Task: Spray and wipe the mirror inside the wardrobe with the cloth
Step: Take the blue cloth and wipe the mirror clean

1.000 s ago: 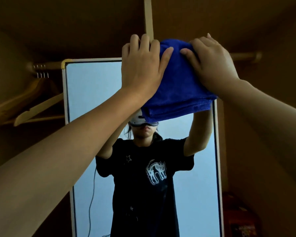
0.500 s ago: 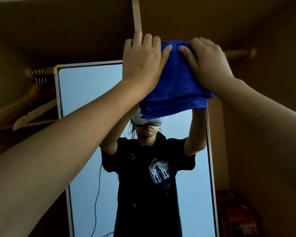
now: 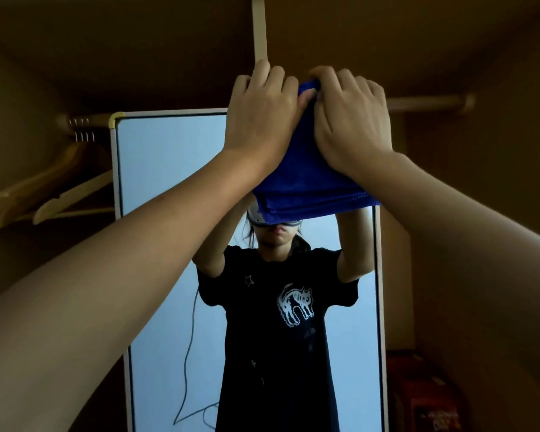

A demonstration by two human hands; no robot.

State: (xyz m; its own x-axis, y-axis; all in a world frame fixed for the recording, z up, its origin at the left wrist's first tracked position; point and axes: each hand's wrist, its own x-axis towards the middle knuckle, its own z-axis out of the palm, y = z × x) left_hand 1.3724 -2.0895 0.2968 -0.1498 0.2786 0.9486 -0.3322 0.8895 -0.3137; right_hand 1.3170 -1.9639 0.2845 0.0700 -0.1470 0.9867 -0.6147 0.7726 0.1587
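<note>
Hangers [image 3: 49, 188] of pale wood hang well to the left of the hands, hooked on a rail [image 3: 85, 120] in the dim wardrobe. Just right of them stands the mirror [image 3: 169, 169], a tall white-framed panel whose top left corner carries a yellow cap; its glass reflects a person in a black shirt with both arms raised. The left hand [image 3: 262, 115] lies over the upper left part of the blue cloth [image 3: 306, 185], fingers curved over the top edge and thumb against the fabric, holding it up against the top of the mirror. Directly beside it, nearly touching, the right hand [image 3: 351, 120] grips the cloth's upper right part, its fingers bunched round the fabric at the top. The cloth is folded in several layers and hangs below both hands, its lower hem covering the upper part of the reflected face. Above the hands a light vertical strip [image 3: 259, 26] runs up the wardrobe's back. To the right of the grip a wooden rod [image 3: 430, 102] crosses the shadowed wall, and far below it a reddish box [image 3: 424, 397] sits beside the mirror's lower right edge.
</note>
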